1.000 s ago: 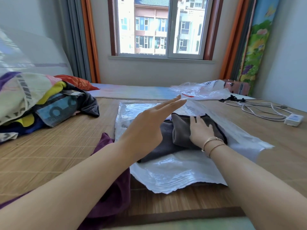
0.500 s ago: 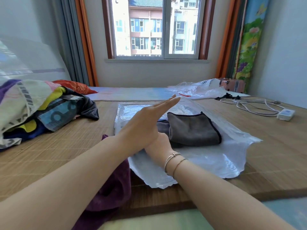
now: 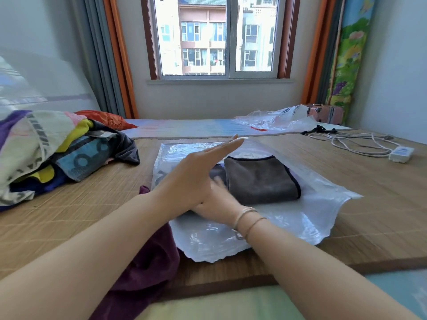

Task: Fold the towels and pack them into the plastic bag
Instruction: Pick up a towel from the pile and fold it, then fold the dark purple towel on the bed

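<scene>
Change: a second ago the right hand (image 3: 217, 204) lay flat on the grey towel (image 3: 261, 179); it has pulled back under the left hand (image 3: 196, 174), so that towel looks packed.
Hands: left flat, fingers straight, raised, holding nothing; right blurred and half hidden, grip cannot be told.
Towel: folded, plush, dark-edged, frame centre, within the bag (image 3: 312, 215).
Bag: clear, crinkly, flat on the mat (image 3: 369, 204).
Next: purple towel (image 3: 147, 269), soft, lower left.
</scene>
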